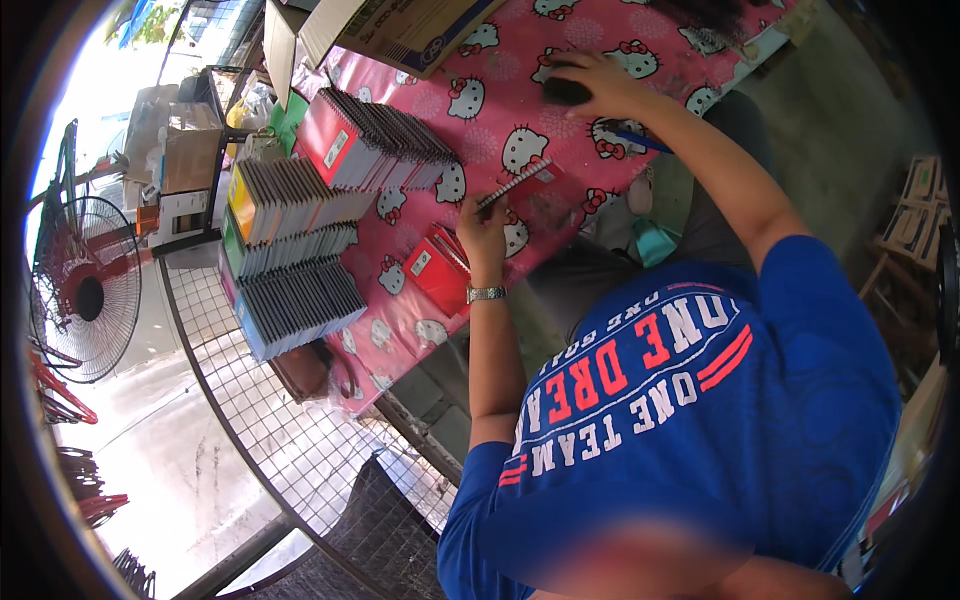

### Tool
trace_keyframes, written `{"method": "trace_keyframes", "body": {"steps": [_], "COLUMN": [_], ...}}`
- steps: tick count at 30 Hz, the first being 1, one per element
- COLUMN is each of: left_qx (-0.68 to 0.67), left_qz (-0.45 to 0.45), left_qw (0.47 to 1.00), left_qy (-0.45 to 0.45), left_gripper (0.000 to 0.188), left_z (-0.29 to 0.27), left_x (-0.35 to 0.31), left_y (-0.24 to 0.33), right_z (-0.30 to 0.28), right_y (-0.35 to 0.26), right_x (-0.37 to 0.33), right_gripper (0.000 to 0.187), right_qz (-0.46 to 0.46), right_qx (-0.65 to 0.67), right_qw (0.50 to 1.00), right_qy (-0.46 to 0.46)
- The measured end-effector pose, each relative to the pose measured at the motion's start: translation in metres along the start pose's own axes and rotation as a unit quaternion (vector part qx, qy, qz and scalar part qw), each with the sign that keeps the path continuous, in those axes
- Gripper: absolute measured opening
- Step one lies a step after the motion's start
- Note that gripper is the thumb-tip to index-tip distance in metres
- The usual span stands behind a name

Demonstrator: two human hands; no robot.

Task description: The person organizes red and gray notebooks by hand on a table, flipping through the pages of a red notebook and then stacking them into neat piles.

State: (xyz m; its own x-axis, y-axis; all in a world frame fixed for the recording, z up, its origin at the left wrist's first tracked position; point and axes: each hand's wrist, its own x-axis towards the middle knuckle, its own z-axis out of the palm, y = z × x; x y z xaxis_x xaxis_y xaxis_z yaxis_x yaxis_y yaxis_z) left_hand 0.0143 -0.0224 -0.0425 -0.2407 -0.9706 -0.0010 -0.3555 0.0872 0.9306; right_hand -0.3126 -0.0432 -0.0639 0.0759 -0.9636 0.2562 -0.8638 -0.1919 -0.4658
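My left hand, with a metal-banded watch at the wrist, is closed on the near end of a thin red spiral notebook, whose white wire spine faces up and away. Just beside that wrist, more red notebooks lie near the table's edge. Out to the far right, my right hand has its fingers curled round a dark, rounded object; its kind does not show. A blue, pen-like stick lies below the right forearm, partly hidden by it.
A pink cat-patterned cloth covers the table. Stacked spiral notebooks stand at the left in several colours, with more piles nearer me. An open cardboard box sits at the far edge. Left of the table stands a fan.
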Motion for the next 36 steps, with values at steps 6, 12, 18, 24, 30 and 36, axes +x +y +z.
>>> {"method": "trace_keyframes", "body": {"steps": [6,12,18,24,30,36], "left_qx": [-0.142,-0.124,0.021,-0.087,-0.004,0.158], "left_qz": [-0.009,0.008,0.023,0.012,0.030,0.118], "left_qw": [0.985,0.982,0.989,0.983,0.982,0.961], "left_qy": [0.093,0.142,0.147,0.164,0.189,0.192], "left_gripper": [0.018,0.018,0.014,0.013,0.016,0.018], "left_z": [0.012,0.023,0.029,0.027,0.027,-0.032], "left_x": [-0.018,-0.021,-0.020,-0.023,-0.027,-0.036], "left_y": [-0.017,-0.020,-0.004,-0.017,-0.013,0.040], "right_z": [-0.005,-0.009,0.019,0.026,0.011,0.000], "right_y": [-0.025,-0.103,-0.153,-0.165,-0.167,-0.129], "right_x": [-0.132,-0.116,-0.069,-0.054,-0.029,-0.061], "right_gripper": [0.063,0.047,0.045,0.044,0.038,0.036], "right_qz": [0.044,-0.005,-0.142,-0.156,0.127,0.015], "right_qx": [-0.217,0.163,0.127,0.013,0.326,0.290], "right_qw": [0.975,0.987,0.980,0.988,0.864,0.942], "right_qy": [0.024,0.012,0.062,0.003,-0.362,-0.165]}}
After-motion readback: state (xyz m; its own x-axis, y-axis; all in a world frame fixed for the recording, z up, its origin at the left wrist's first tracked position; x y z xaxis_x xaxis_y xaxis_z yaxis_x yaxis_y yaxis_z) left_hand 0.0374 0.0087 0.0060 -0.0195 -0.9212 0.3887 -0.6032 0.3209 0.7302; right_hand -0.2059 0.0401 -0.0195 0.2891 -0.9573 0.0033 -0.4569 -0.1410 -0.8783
